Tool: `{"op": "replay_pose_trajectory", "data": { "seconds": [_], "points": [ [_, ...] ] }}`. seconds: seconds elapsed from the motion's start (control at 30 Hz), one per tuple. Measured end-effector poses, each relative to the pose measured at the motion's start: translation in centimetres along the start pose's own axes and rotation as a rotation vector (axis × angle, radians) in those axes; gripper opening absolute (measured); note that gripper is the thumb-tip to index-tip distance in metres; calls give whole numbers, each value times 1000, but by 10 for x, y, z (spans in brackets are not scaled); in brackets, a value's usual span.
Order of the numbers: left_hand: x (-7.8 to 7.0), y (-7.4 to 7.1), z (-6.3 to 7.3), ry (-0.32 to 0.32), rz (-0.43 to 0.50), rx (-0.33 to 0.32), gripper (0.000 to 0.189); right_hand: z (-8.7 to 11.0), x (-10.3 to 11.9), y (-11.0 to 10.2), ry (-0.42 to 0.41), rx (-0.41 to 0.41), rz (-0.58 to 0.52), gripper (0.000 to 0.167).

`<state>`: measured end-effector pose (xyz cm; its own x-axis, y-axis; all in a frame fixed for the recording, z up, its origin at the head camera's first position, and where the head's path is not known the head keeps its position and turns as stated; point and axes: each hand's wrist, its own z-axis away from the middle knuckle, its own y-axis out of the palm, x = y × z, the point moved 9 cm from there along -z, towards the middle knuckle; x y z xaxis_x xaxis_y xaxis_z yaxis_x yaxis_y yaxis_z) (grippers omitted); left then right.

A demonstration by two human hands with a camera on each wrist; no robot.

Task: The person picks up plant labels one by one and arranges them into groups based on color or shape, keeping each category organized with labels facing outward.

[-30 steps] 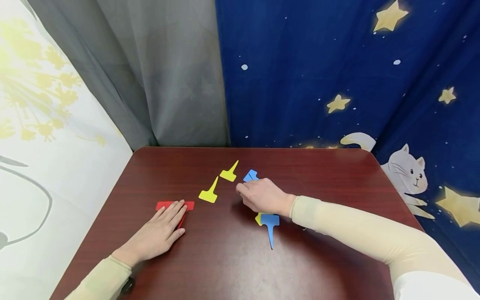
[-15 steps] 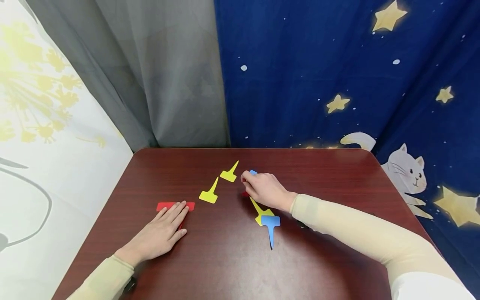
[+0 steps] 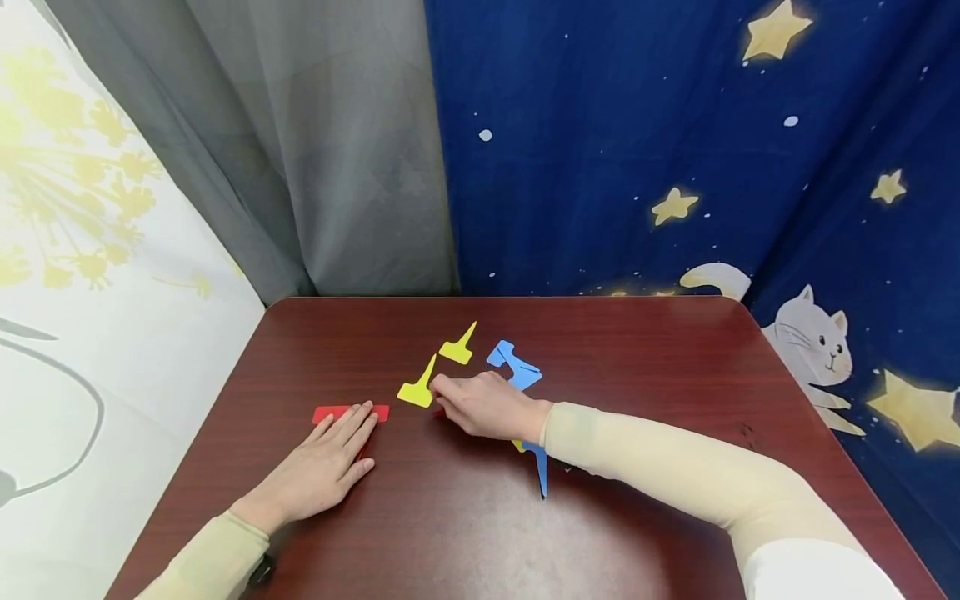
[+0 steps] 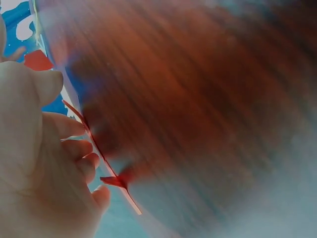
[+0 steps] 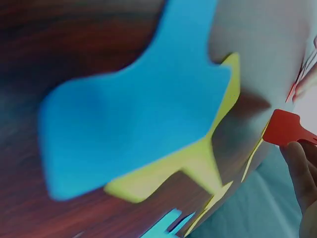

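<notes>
My left hand (image 3: 311,475) lies flat with straight fingers on a red T-shaped plant label (image 3: 326,412) at the table's left. In the left wrist view, thin red edges (image 4: 99,148) show beside the fingers. My right hand (image 3: 491,407) pinches another red plant label (image 5: 281,128) by its stem side, just right of a yellow plant label (image 3: 415,392). A second yellow label (image 3: 457,347) lies farther back. Behind the right hand are overlapping blue labels (image 3: 521,371). Under the right forearm, a blue label (image 5: 138,114) overlaps a yellow one (image 5: 198,163).
All of this lies on a dark red-brown wooden table (image 3: 360,329). Beyond its back edge hang a grey curtain (image 3: 367,167) and a blue starry curtain (image 3: 570,167). A white patterned cloth (image 3: 97,292) is at the left.
The right hand has moved left and toward me from the blue labels, carrying the red plant label. Those blue labels are now uncovered. The left hand stays in place.
</notes>
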<state>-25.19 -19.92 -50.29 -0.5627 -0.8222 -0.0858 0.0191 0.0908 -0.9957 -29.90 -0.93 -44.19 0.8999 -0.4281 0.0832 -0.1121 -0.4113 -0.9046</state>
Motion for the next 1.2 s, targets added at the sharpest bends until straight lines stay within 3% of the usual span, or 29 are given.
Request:
{"op": "replay_pose_trajectory", "data": {
  "seconds": [0.27,0.6,0.7,0.83,1.0,1.2],
  "points": [
    [-1,-1,-1,5,-3,-3,67,-2,19,21,-65,69,-31,16],
    [-3,-4,-3,11,1,-6,67,-8,37,29,-182,91,121,36],
    [-3,-3,-4,5,5,4,66,-9,42,33,-205,93,121,26],
    [-3,-3,-5,-10,12,6,67,-10,42,42,-197,132,80,9],
    [-5,-3,-4,-19,14,-1,69,-15,40,52,-181,212,86,16],
    [-7,-5,-4,-8,3,-19,67,-31,33,57,-93,268,100,13]
  ]
}}
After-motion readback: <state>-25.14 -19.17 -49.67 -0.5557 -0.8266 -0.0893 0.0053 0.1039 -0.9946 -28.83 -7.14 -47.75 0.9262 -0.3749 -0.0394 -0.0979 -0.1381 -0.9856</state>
